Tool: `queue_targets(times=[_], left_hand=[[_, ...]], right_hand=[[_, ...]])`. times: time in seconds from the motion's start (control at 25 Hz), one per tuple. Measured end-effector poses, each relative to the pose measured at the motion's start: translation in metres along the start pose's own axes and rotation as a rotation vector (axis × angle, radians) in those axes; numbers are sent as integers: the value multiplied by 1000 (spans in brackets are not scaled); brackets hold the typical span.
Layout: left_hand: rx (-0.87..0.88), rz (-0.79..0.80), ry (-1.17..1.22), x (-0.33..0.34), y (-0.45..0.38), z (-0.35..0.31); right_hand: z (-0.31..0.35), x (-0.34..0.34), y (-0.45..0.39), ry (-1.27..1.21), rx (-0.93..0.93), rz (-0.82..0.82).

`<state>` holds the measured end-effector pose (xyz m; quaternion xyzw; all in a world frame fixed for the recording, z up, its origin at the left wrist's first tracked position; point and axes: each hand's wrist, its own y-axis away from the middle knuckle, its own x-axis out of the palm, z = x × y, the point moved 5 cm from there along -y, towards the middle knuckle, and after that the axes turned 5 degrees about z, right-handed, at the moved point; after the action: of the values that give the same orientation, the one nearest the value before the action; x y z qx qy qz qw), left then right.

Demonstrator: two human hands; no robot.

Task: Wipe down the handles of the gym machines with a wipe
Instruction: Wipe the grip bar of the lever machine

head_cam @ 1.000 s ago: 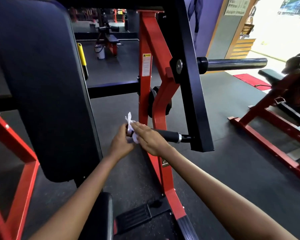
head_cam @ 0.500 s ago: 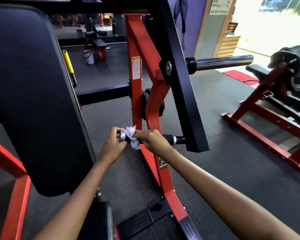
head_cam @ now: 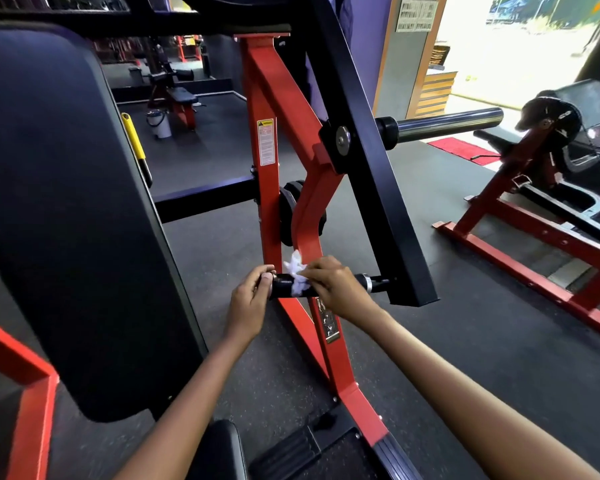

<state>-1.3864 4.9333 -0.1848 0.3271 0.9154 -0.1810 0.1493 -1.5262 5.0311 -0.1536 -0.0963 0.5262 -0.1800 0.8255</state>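
A horizontal handle (head_cam: 284, 286) juts leftward from a slanted beam (head_cam: 371, 161) at centre. The left hand (head_cam: 248, 304) holds the handle's free end; the right hand (head_cam: 333, 289) lies just to its right, pressing a wipe (head_cam: 297, 271) on the handle (between the two hands). A large back pad (head_cam: 70, 209) stands to the left. Behind the handle rises an upright post (head_cam: 265, 202). Another machine (head_cam: 548, 188) sits far right on the floor (head_cam: 447, 341).

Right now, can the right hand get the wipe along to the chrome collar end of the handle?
Probably yes. The right hand already holds the wipe on the handle, and the stretch toward the collar looks bare. The left hand grips the opposite end, out of the way.
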Motion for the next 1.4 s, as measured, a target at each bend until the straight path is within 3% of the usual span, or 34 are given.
queue_targets(times=[0.12, 0.24, 0.36, 0.48, 0.64, 0.72, 0.88, 1.0, 1.24, 1.4], left_hand=[[-7, 10, -12, 2, -1, 3], [20, 27, 7, 0, -2, 1], [32, 72, 48, -2, -3, 5], [38, 38, 37, -1, -5, 6], [20, 21, 25, 0, -4, 2], [33, 28, 34, 0, -3, 1], [37, 50, 110, 2, -5, 8], [41, 32, 139, 3, -5, 13], [18, 45, 147, 5, -5, 9], [8, 15, 165, 6, -2, 9]], right_hand=[[-21, -7, 14, 99, 197, -100], [4, 8, 4, -19, 426, -241], [43, 27, -5, -139, 332, -272], [25, 16, 12, -98, 263, -255], [-37, -10, 49, -33, 591, -404], [-36, -5, 47, -89, 671, -443], [25, 21, 14, -139, 421, -388], [26, 18, 19, -132, 318, -399], [-44, -14, 57, -130, 581, -509], [-36, -4, 50, -191, 710, -494]])
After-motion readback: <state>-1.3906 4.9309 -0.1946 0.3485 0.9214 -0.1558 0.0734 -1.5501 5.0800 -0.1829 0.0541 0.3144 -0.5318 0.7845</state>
